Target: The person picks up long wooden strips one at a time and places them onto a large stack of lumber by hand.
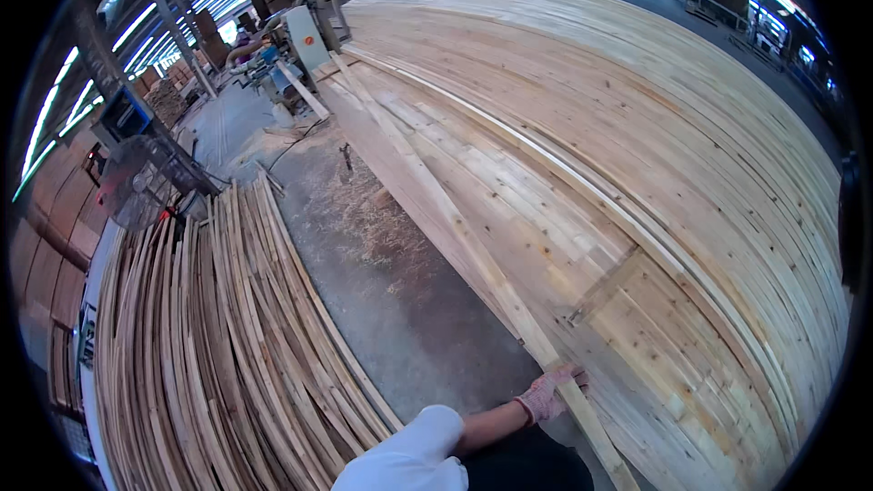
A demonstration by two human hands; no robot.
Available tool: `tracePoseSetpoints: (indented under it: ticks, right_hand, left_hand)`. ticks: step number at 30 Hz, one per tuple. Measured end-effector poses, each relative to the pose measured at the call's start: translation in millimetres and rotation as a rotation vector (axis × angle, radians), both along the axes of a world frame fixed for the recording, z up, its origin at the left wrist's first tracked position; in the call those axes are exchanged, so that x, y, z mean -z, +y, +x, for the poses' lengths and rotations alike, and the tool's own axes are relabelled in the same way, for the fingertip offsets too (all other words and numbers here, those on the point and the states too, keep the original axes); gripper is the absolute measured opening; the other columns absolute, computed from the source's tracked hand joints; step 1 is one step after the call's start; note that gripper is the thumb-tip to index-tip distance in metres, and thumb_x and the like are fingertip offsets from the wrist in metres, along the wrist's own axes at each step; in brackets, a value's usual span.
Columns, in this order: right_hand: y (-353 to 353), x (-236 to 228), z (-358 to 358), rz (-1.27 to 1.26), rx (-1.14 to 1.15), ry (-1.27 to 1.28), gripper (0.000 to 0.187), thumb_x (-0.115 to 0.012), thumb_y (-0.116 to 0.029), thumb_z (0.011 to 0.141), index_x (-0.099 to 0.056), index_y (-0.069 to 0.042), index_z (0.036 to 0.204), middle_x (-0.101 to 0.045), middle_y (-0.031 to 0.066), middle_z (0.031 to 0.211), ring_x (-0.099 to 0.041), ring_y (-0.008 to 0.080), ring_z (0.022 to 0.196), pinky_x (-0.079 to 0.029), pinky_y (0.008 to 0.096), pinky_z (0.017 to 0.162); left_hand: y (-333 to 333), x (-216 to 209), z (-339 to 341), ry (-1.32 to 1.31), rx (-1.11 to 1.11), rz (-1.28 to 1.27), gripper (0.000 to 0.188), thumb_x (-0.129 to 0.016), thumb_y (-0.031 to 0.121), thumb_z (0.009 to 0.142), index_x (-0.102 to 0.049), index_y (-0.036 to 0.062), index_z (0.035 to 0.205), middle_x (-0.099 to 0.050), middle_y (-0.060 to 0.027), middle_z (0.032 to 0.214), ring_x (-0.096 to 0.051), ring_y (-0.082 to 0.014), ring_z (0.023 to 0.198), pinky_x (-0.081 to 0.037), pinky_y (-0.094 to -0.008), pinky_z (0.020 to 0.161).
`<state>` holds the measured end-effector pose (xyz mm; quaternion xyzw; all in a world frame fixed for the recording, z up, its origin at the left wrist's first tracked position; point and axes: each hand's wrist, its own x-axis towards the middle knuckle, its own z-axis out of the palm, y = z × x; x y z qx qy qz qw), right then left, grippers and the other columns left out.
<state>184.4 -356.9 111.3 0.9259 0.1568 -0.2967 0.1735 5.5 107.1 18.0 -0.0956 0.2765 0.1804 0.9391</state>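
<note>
The gloved left hand (548, 395), its fingers (576, 371) wrapped around the near stretch of a long wooden strip (500, 286) slanting across the broad panels (591, 164), would do well to grip firmly and level, lest the far end swing or scrape.

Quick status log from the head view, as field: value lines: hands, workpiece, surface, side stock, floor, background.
Left hand: left hand, in a pale pinkish glove, gripping the strip toward its near end
Right hand: not in view
Workpiece: long pale wooden strip, slanting away over the broad surface's left part
Surface: broad wooden surface of many strips, some knotty
Side stock: row of long loose strips, at left
Floor: sawdust between stock and surface
Background: machine with an orange-marked panel
</note>
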Motion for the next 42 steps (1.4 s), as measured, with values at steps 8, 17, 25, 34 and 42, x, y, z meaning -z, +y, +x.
tracePoseSetpoints:
  ticks: [8,17,25,34,42]
  right_hand:
    - [-50,50,17,-0.016,-0.196,-0.011,0.035,-0.048,-0.041,0.090,-0.068,-0.020,0.108,-0.068,0.0149,0.106,-0.064,0.0325,0.104,-0.049,0.0441,0.091]
    - [-100,57,63,0.076,-0.245,0.153,0.037,-0.056,-0.042,0.087,-0.064,-0.016,0.113,-0.066,0.0140,0.112,-0.060,0.0303,0.109,-0.047,0.0426,0.093]
    - [-34,28,76,0.224,-0.282,0.383,0.048,-0.065,-0.039,0.083,-0.059,-0.010,0.121,-0.063,0.0149,0.119,-0.056,0.0286,0.117,-0.043,0.0384,0.099]
    - [124,44,20,0.490,-0.525,0.410,0.079,-0.079,-0.049,0.066,-0.051,-0.012,0.130,-0.065,0.0180,0.112,-0.064,0.0355,0.103,-0.051,0.0439,0.088]
    - [43,55,73,0.706,-0.516,0.303,0.088,-0.085,-0.039,0.062,-0.047,-0.006,0.134,-0.061,0.0168,0.122,-0.061,0.0301,0.112,-0.049,0.0390,0.093]
  left_hand:
    - [-24,6,-19,0.087,-0.036,0.105,0.023,-0.063,0.023,0.091,-0.059,0.0065,0.106,-0.065,-0.0094,0.092,-0.064,-0.0276,0.083,-0.056,-0.0441,0.076]
    - [-89,-10,-10,0.174,-0.109,0.062,0.027,-0.065,0.023,0.088,-0.058,0.0019,0.105,-0.059,-0.0100,0.091,-0.058,-0.0306,0.086,-0.048,-0.0494,0.090]
    - [-107,22,-18,0.214,-0.213,0.110,0.027,-0.064,0.026,0.090,-0.058,0.0066,0.108,-0.062,-0.0089,0.103,-0.058,-0.0275,0.103,-0.047,-0.0497,0.095]
    - [-227,65,19,0.170,0.353,0.466,0.039,-0.067,0.031,0.090,-0.058,0.0067,0.118,-0.060,-0.0112,0.121,-0.056,-0.0276,0.114,-0.041,-0.0454,0.105]
    - [-180,45,-1,0.467,-0.072,0.131,0.031,-0.061,0.020,0.093,-0.055,0.0029,0.118,-0.062,-0.0182,0.116,-0.058,-0.0344,0.113,-0.045,-0.0504,0.102]
